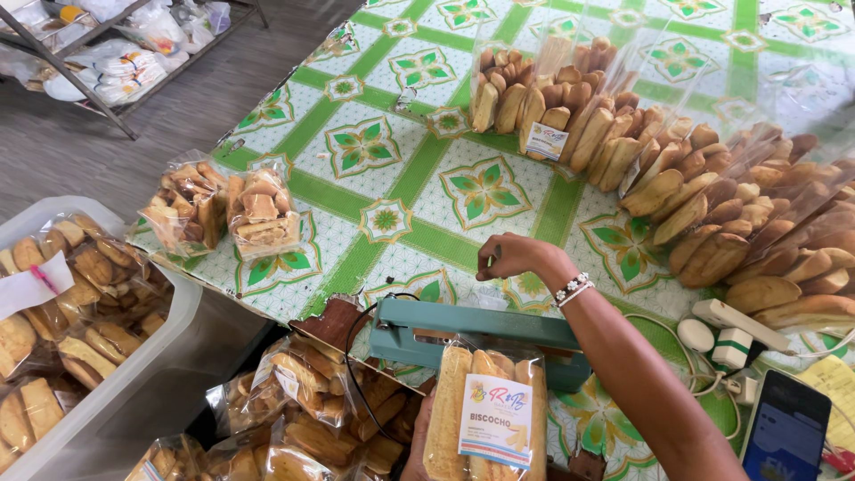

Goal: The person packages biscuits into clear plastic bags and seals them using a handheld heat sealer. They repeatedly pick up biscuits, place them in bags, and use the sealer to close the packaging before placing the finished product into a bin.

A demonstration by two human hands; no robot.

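Note:
My right hand hovers over the green-and-white patterned tablecloth, fingers pinched together just beyond the teal heat sealer; whether anything small sits in the pinch I cannot tell. A beaded bracelet circles that wrist. My left hand shows only partly at the bottom edge, holding a clear bag of long toasted bread sticks with a paper label, upright against the sealer's near side.
Open bags of toasted bread lie in a row across the right of the table. Two small sealed bags sit at the left edge. A white tub and more packed bags stand below. A phone and power plugs lie at the right.

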